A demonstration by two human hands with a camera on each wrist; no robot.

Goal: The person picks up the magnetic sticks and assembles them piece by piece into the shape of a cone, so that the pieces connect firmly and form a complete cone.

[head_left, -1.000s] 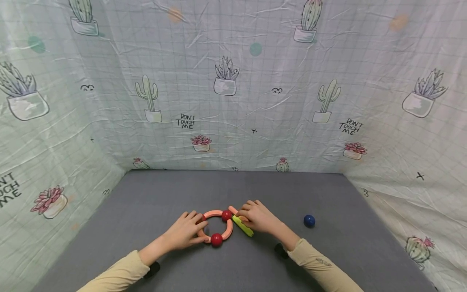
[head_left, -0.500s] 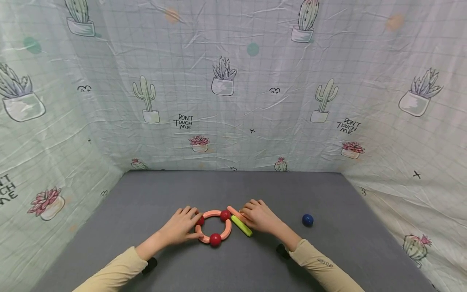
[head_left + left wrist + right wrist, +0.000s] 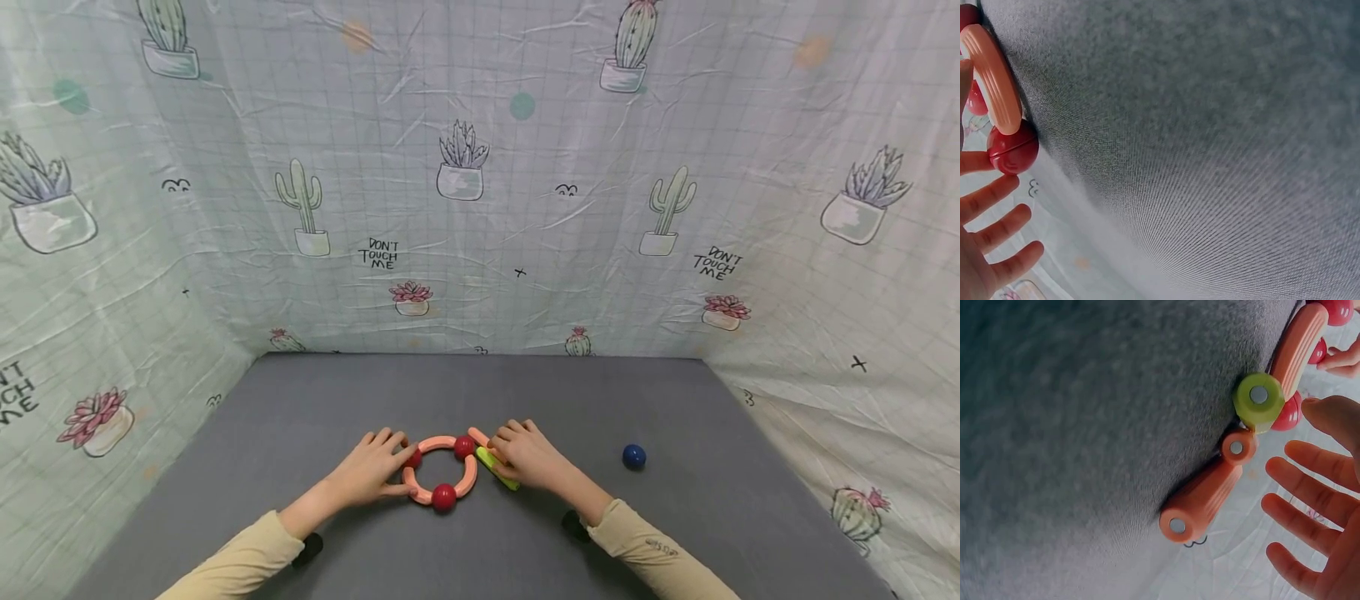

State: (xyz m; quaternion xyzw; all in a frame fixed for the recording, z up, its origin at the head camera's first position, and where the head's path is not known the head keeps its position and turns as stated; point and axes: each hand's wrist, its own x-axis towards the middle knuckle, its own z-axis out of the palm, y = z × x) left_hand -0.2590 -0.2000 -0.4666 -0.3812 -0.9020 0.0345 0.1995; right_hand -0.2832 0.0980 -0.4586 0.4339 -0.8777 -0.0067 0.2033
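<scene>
Left grip [image 3: 367,471] spread, touching the ring [image 3: 472,473]. Right grip [image 3: 528,456] (likewise spread) above green bar [image 3: 490,462], well inside far edge of table [image 3: 420,558].

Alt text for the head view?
A person's left hand touches a ring of curved orange plastic bars and glossy red balls; their right hand is over a lime-green plastic rod and orange bar beside the ring. A blue ball lies farther right on the grey table.
</scene>
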